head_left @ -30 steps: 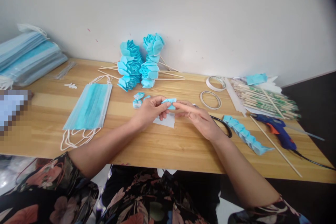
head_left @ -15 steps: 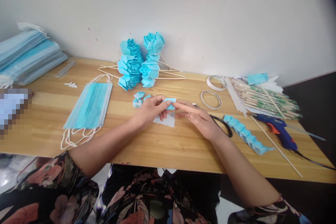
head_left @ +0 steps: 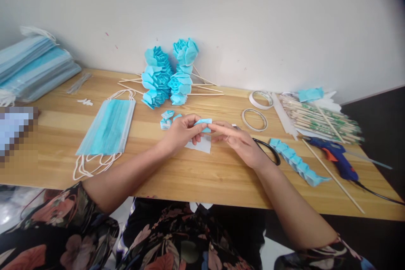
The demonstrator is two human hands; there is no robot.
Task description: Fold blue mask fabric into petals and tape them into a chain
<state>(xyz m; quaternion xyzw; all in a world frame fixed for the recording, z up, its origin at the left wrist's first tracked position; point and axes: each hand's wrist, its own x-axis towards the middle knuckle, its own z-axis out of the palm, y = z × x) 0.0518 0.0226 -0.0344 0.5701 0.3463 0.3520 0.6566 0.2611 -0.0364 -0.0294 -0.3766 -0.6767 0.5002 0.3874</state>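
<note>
Over the middle of the wooden table (head_left: 152,173), my left hand (head_left: 182,134) pinches a small folded piece of blue mask fabric (head_left: 205,122) between thumb and fingers. Fingertips of my right hand (head_left: 238,140) close on the right edge of that same piece, and its lower fingers are partly hidden. Beneath the hands lies a white sheet (head_left: 202,144). Several small folded blue pieces (head_left: 166,120) rest just behind my left hand. Black-handled scissors (head_left: 272,152) show partly beside my right hand.
Blue fabric flowers (head_left: 156,76) on sticks stand by the wall. Left are face masks (head_left: 106,128) and a larger mask stack (head_left: 34,65). At right lie tape rolls (head_left: 254,120), wooden sticks (head_left: 319,118), a folded blue strip (head_left: 295,162) and a corded glue gun (head_left: 340,158).
The blue piece has tilted slightly between my fingers. Both hands keep nearly the same place, and the things on the table have not moved.
</note>
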